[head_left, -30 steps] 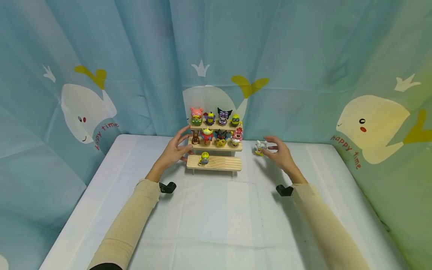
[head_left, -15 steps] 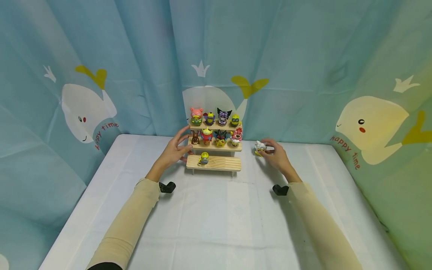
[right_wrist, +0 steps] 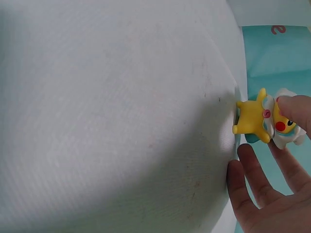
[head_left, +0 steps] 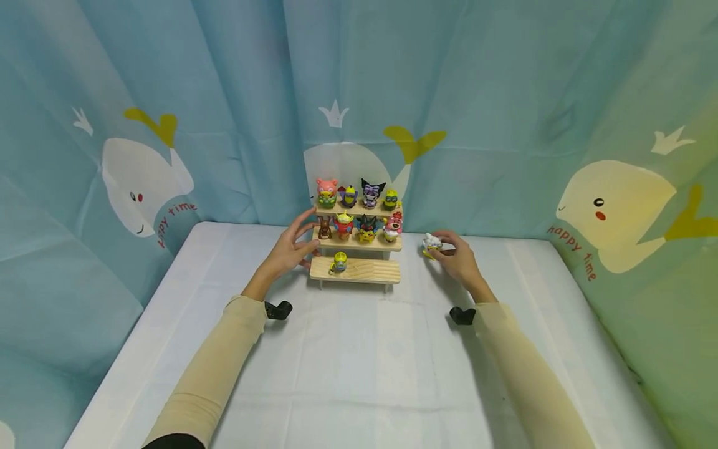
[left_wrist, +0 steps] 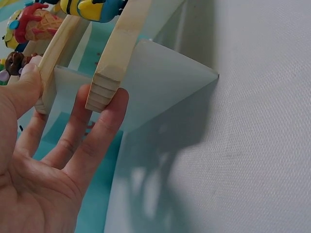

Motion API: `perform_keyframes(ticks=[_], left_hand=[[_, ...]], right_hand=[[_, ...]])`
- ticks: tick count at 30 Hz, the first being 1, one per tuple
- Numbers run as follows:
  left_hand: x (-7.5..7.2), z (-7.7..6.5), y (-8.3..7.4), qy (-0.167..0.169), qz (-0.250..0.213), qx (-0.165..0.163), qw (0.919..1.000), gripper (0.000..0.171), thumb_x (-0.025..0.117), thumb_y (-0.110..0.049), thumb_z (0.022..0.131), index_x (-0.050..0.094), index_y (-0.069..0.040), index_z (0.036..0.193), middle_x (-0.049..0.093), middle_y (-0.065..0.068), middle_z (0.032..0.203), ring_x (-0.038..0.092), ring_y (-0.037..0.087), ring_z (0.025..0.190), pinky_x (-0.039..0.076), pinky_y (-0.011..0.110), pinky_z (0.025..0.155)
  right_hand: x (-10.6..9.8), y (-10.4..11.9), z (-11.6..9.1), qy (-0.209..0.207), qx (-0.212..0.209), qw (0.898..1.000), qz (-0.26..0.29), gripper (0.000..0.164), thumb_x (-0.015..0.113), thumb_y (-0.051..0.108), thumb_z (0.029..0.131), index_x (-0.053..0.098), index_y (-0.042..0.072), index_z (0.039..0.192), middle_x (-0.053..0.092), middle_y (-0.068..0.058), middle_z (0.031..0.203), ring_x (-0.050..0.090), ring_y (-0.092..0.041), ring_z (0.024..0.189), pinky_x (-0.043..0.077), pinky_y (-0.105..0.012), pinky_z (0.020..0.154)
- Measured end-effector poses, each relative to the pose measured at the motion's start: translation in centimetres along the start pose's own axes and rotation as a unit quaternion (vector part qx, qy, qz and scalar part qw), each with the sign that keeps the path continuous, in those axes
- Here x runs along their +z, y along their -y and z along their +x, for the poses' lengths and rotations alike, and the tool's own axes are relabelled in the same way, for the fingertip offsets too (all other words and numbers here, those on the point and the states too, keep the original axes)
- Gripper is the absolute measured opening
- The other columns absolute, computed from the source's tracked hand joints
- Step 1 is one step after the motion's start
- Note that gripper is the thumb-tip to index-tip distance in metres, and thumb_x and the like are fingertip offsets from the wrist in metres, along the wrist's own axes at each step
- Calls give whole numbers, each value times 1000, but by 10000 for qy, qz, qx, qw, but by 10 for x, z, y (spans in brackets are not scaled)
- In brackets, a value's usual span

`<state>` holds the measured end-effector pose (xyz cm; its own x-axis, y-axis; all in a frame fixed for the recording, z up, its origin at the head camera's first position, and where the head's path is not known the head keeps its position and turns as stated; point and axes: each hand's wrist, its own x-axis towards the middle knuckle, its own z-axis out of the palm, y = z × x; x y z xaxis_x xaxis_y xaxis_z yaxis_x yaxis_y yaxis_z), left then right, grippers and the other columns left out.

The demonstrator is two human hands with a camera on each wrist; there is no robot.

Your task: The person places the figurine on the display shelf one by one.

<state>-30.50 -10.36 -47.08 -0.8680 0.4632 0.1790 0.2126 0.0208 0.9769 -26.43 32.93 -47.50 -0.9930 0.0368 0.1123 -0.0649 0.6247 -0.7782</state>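
Observation:
My left hand point(head_left: 288, 249) grips the left end of a three-tier wooden display stand point(head_left: 376, 270). In the left wrist view its thumb point(left_wrist: 30, 80) lies on the middle board while two fingertips touch the end of the lowest board point(left_wrist: 109, 73). To the right of the stand, my right hand point(head_left: 460, 259) pinches a small yellow Pikachu figurine point(right_wrist: 252, 116) by its white-hooded head. The thumb presses on the hood from one side, with fingers on the other. The figurine's feet are right at the white tabletop. A yellow minion figurine point(head_left: 339, 262) stands alone on the lowest board.
Several figurines line the upper two boards, among them a pink bear-like one point(head_left: 327, 193) and a black-eared one point(head_left: 371, 194). A blue curtain point(head_left: 482, 93) with whale prints hangs right behind the white table point(head_left: 359, 374). Black wrist mounts point(head_left: 462, 316) stick out near both cuffs.
My right hand has shifted slightly left, and its fingers have closed in on the figurine, which has moved a little left too. My left hand stays on the stand.

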Motion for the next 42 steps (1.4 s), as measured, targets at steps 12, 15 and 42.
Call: perform_keyframes(ticks=[12, 15, 42], left_hand=[[1, 0, -2, -22, 75, 79, 9999, 75, 61, -12, 105, 24, -42, 163, 32, 9, 165, 70, 43, 99, 58, 63, 62], [1, 0, -3, -33, 133, 93, 9999, 75, 61, -12, 105, 23, -40, 164, 32, 9, 165, 70, 45, 101, 57, 65, 63], [3, -4, -14, 13, -86, -161, 9998, 77, 58, -4, 105, 19, -30, 166, 25, 16, 167, 62, 58, 106, 51, 74, 70]], right_hand=[[-1, -5, 1, 15, -150, 9998, -90, 47, 71, 18, 100, 55, 15, 144, 50, -23, 149, 63, -44, 118, 55, -53, 90], [-2, -7, 4, -34, -259, 9995, -154, 46, 72, 16, 99, 56, 14, 143, 53, -23, 146, 63, -45, 116, 55, -55, 91], [-40, 19, -26, 26, -874, 9962, -44, 44, 77, 18, 95, 63, 15, 137, 61, -14, 134, 66, -26, 105, 54, -16, 73]])
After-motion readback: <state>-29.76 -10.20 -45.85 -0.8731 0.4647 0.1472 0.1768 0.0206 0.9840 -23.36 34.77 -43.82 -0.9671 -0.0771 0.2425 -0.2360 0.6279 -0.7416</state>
